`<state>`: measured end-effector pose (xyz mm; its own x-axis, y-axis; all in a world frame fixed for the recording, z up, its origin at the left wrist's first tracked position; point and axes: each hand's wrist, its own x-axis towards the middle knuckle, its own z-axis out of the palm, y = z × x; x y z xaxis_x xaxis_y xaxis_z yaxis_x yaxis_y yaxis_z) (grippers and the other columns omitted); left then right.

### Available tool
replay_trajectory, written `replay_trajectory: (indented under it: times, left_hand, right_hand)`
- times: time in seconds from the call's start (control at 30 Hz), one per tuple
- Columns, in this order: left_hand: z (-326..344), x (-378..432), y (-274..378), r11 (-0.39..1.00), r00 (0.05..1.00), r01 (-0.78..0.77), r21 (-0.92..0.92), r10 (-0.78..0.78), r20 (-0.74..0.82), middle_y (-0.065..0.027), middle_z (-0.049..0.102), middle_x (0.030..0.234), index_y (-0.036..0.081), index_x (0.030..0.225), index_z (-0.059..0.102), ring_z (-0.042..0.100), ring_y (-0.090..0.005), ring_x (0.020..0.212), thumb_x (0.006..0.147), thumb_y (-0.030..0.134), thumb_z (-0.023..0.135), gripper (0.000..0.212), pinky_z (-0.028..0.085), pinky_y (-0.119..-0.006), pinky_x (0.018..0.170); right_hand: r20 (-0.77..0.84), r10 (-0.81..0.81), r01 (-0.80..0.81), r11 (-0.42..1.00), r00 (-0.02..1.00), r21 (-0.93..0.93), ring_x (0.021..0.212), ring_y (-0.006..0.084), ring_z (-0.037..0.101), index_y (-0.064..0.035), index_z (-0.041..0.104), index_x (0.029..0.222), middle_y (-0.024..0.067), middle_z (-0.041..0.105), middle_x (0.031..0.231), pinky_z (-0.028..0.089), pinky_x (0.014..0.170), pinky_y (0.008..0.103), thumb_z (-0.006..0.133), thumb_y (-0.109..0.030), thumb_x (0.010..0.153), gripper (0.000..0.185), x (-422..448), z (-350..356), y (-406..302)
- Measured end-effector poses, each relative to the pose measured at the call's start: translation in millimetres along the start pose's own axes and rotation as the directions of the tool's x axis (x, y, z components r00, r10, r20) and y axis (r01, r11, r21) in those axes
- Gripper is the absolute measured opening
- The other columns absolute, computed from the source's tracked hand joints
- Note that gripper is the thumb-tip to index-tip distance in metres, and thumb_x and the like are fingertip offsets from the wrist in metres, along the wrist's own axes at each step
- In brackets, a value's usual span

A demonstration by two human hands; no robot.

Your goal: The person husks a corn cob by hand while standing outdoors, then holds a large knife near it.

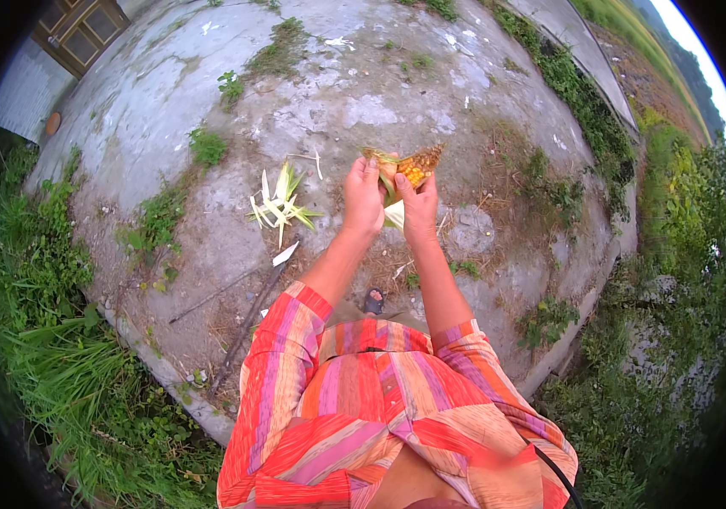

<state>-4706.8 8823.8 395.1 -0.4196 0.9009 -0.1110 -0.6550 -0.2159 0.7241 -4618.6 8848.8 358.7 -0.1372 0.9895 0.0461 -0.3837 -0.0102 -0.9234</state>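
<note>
An ear of corn (pixel 415 175) with yellow-orange kernels is held up in front of me, partly bare, its outer end brown and ragged. My left hand (pixel 364 196) grips the green and tan husk (pixel 388 168) on its left side. Around the cob's lower right side closes my right hand (pixel 420 207), its thumb pressed against the kernels. Below, between the two wrists, a pale husk leaf (pixel 395 215) shows; whether it hangs from the ear or lies on the ground I cannot tell. My fingers hide part of the ear.
Torn husks (pixel 280 202) lie on the concrete slab (pixel 363 111) to the left. A dark stick (pixel 250 324) lies nearer me, with a loose husk piece (pixel 285 253) at its upper end. Weeds (pixel 208 147) sprout from cracks; tall grass (pixel 64 362) borders the slab's left edge.
</note>
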Motion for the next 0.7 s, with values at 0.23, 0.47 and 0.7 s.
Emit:
replay_trajectory:
  times: [0.23, 0.47, 0.7]
  left_hand:
    - [-74.8, 3.3, 31.7, 0.982, 0.957, -0.011, -0.191, -0.045, -0.288, -0.0157, 0.058, 0.110, -0.002, 0.114, 0.048, 0.058, -0.0235, 0.098, 0.098, 0.011, 0.039, 0.022, 0.051, -0.036, 0.088]
    - [-81.7, -21.8, 30.8, 0.943, 0.931, 0.023, -0.331, -0.141, -0.336, -0.0151, 0.054, 0.115, -0.003, 0.115, 0.048, 0.054, -0.0243, 0.107, 0.097, 0.011, 0.041, 0.024, 0.045, -0.039, 0.098]
    - [-42.0, -13.3, 23.2, 0.851, 0.979, 0.135, -0.508, -0.192, -0.063, -0.0121, 0.057, 0.114, 0.000, 0.117, 0.049, 0.056, -0.0219, 0.105, 0.097, 0.014, 0.043, 0.025, 0.046, -0.037, 0.095]
  right_hand:
    - [-0.238, 0.245, -0.086, 0.844, 0.940, 0.529, 0.097, 0.0189, 0.056, -0.0045, 0.050, 0.113, 0.0081, 0.055, 0.107, 0.046, 0.088, 0.0376, 0.054, -0.032, 0.093, 0.034, 35.8, -54.2, 18.4]
    - [-0.221, 0.233, -0.092, 0.856, 0.947, 0.508, 0.095, 0.0197, 0.055, -0.0035, 0.050, 0.111, 0.0063, 0.056, 0.102, 0.046, 0.087, 0.0370, 0.053, -0.041, 0.092, 0.042, 41.5, -53.4, 44.5]
    - [-0.173, 0.556, -0.376, 0.729, 0.813, 0.572, 0.101, 0.0231, 0.055, -0.0030, 0.044, 0.119, 0.0092, 0.056, 0.111, 0.046, 0.090, 0.0369, 0.061, -0.046, 0.085, 0.058, 6.1, -6.7, 67.8]
